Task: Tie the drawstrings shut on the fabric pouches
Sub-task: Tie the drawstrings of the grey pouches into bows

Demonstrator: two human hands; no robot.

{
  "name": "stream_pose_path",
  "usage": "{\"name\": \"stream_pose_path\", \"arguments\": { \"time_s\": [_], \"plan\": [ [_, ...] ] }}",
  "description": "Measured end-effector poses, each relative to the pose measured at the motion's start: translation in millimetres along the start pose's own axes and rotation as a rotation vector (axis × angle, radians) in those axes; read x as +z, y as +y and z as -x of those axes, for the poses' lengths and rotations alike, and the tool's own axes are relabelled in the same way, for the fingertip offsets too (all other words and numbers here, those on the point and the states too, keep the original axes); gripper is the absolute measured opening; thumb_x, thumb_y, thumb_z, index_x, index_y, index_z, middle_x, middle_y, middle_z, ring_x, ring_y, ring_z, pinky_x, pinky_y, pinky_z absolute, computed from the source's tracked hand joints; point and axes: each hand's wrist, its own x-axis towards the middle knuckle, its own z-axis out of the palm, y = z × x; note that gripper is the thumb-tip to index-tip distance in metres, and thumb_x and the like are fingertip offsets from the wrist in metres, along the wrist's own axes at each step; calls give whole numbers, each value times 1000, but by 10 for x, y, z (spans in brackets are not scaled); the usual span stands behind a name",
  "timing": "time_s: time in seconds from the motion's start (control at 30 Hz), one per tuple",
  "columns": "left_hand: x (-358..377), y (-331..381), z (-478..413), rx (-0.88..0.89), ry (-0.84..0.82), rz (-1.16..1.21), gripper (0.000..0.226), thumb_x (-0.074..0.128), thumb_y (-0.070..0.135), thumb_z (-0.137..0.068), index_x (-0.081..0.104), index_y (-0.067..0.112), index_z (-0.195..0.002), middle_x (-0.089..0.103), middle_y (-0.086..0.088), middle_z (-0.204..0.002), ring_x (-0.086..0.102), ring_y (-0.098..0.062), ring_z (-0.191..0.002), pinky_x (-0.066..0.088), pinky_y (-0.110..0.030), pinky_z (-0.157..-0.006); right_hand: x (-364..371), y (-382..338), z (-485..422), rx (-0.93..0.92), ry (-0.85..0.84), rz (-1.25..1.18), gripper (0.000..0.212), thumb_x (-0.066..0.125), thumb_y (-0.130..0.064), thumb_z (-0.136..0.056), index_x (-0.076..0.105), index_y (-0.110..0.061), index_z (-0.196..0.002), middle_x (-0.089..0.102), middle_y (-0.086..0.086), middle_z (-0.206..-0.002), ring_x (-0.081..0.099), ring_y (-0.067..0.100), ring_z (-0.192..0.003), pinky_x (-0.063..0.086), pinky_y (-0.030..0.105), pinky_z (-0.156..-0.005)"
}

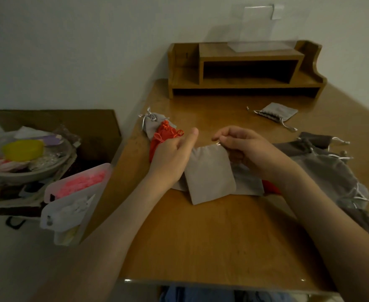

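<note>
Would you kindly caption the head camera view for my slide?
Right hand pinches a grey pouch at its top corner, left hand at the other, over a wooden desk strewn with more pouches.

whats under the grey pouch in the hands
A second grey pouch pokes out from under the held pouch on the right, red fabric past it. What else lies beneath is covered.

Grey pouch (pixel 209 175): flat, uncinched, centre.
Red pouch (pixel 160 138): cinched, left, overlapping tied grey one (pixel 155 122).
Far pouch (pixel 277 112): grey, cinched.
Pile (pixel 327 168): grey pouches, right.
</note>
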Motion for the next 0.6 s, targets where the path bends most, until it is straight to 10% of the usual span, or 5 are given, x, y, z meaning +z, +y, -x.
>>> {"name": "stream_pose_path", "arguments": {
  "time_s": [0.13,0.37,0.6],
  "plan": [
    [-32,-2,-62,-55,22,263,21,53,25,-96,53,15,-78,46,10,-52,42,-4,-46,34,-20,-48,-68,62,-43,-42,102,102,13,48,-9,-97,59,-15,-100,52,-2,-71,47,7,-57,38,19,-51],
    [-160,-7,-146,-187,-91,945,8,48,10,-97,50,12,-89,33,9,-43,24,-3,-34,19,-16,-34,-186,161,-144,14,297,132,13,49,-5,-95,54,-17,-95,48,2,-74,42,11,-61,35,23,-55],
    [-96,-134,-151,-142,-203,243,19,48,23,-99,56,12,-112,39,9,-54,30,-1,-37,24,-15,-36,-241,242,-207,25,490,175,15,47,-4,-94,52,-17,-95,51,3,-80,45,12,-66,38,24,-58]
  ]
}}
